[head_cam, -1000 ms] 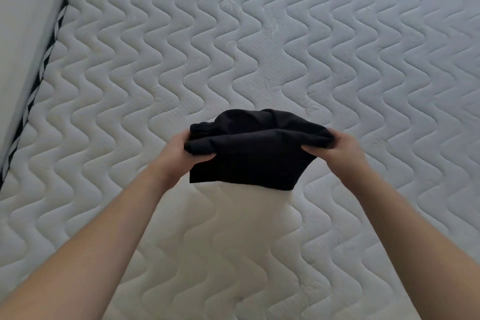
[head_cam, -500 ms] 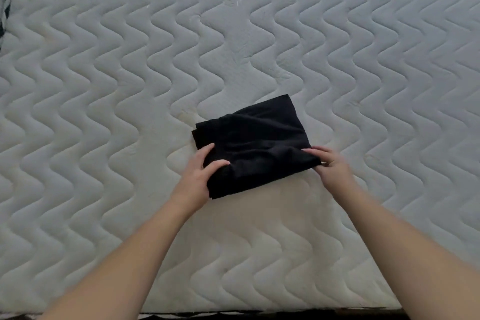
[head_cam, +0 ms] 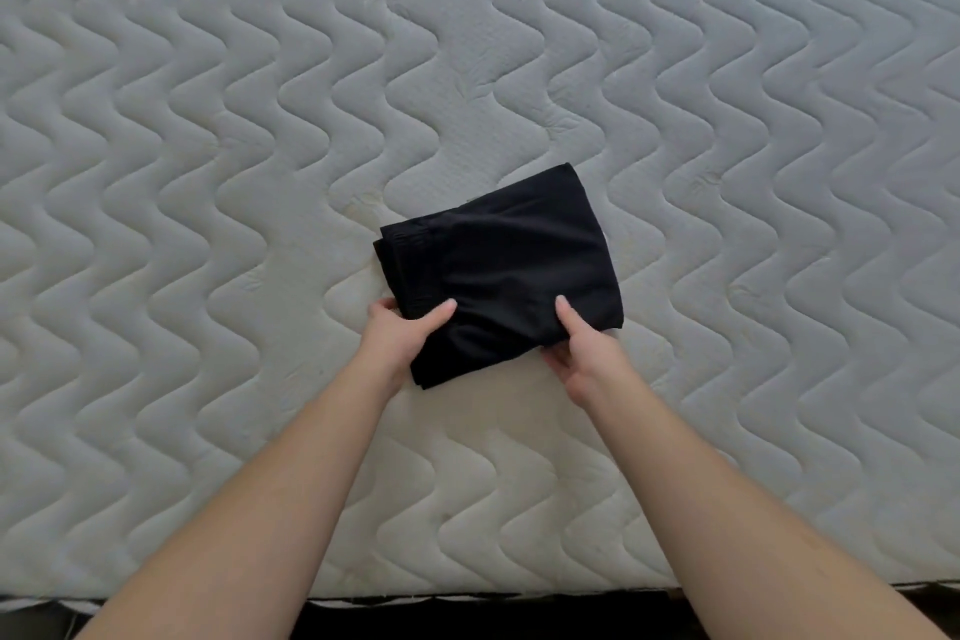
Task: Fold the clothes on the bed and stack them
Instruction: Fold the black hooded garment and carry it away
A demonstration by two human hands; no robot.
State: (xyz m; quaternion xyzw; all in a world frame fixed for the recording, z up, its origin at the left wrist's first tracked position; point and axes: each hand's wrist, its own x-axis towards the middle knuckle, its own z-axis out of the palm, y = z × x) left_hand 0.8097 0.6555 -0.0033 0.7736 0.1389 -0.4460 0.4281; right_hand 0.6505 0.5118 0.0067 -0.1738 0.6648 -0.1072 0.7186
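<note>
1. A head-worn camera looks down on a bed with a bare white mattress [head_cam: 218,182], quilted all over in a wavy zigzag pattern.
2. A folded black garment [head_cam: 511,265] lies flat on the mattress, a little below the middle of the view and near the bed's front edge.
3. The garment is folded into a compact, roughly rectangular bundle, turned at a slant so that its far right corner points up and away.
4. A gathered band, like an elastic waistband, shows along the bundle's left edge.
5. Two bare forearms reach in from the bottom corners of the view and meet at the near edge of the garment.
6. The left hand [head_cam: 402,335] grips the near left corner: its thumb lies on top of the black cloth, and its fingers curl round the left edge, with the tips hidden by the cloth.
7. The right hand [head_cam: 584,353] pinches the near edge towards the right: its thumb presses down on top of the cloth, and its fingers sit at or under the edge below.
8. The two hands are apart, with a stretch of black cloth between them.
9. Along the bottom of the view runs the front edge of the mattress, with a dark strip [head_cam: 493,613] below it.
</note>
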